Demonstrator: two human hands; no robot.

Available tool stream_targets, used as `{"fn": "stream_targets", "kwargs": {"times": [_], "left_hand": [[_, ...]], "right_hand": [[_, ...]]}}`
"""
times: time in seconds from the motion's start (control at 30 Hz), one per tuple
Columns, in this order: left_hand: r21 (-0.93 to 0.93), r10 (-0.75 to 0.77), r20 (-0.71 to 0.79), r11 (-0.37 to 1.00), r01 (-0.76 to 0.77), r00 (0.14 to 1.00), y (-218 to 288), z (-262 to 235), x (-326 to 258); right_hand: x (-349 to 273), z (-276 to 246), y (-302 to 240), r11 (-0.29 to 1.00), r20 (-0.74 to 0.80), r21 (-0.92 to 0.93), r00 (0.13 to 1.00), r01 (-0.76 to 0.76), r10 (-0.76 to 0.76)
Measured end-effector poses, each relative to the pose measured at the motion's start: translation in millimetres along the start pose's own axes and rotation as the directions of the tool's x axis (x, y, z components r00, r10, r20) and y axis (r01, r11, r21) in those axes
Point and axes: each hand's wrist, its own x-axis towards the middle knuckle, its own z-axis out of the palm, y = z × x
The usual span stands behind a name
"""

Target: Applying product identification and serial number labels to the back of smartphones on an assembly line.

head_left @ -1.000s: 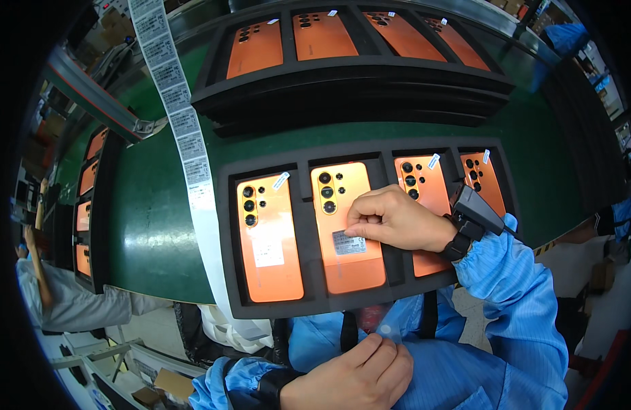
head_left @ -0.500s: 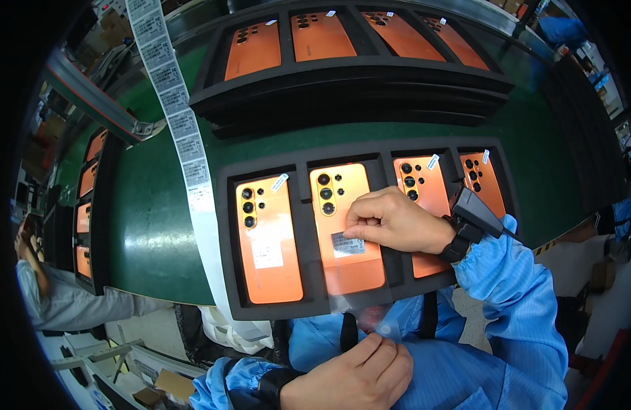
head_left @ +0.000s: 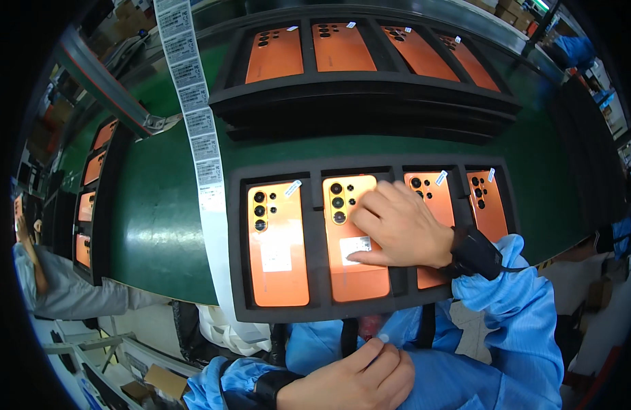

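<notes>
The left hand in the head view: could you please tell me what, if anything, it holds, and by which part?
The left hand appears to pinch clear film by its near end; the film is too faint to be certain.

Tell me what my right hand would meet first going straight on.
Probably the dark divider left of the phone beneath the right hand, if it slides low; higher, it would likely pass over toward the neighbouring phone. Depth is unclear.

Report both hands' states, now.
Left hand: closed, seemingly pinching clear plastic film.
Right hand: partly open, thumb at the pale rectangular label on an orange rectangular phone; no grip visible.
</notes>
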Motion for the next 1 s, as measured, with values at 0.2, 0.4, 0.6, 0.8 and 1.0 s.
{"fn": "stream_targets", "kwargs": {"times": [0.2,0.4,0.6,0.8,1.0], "left_hand": [[0.118,0.018,-0.097,0.993,-0.006,0.995,-6.8,9.1,8.7],[0.020,-0.080,-0.051,0.996,0.082,0.995,-50.6,7.6,18.1],[0.099,-0.185,-0.088,0.976,0.193,0.979,-127.7,25.4,26.5],[0.316,-0.391,-0.457,0.768,0.557,0.799,-161.3,-3.5,-8.1],[-0.257,-0.867,-0.435,0.376,0.890,0.241,-222.6,-30.7,-120.0]], "right_hand": [[18.2,4.9,10.6,0.995,-0.145,-0.095,0.989,0.021,-0.035],[15.0,13.0,27.0,0.998,-0.297,-0.049,0.954,-0.046,0.030],[7.7,-42.1,34.7,0.908,-0.677,0.394,0.624,-0.142,0.391],[-21.3,-68.0,25.3,0.966,-0.688,0.192,0.679,-0.171,0.257],[0.6,-65.8,10.4,0.957,-0.626,0.273,0.737,-0.098,0.254]]}}
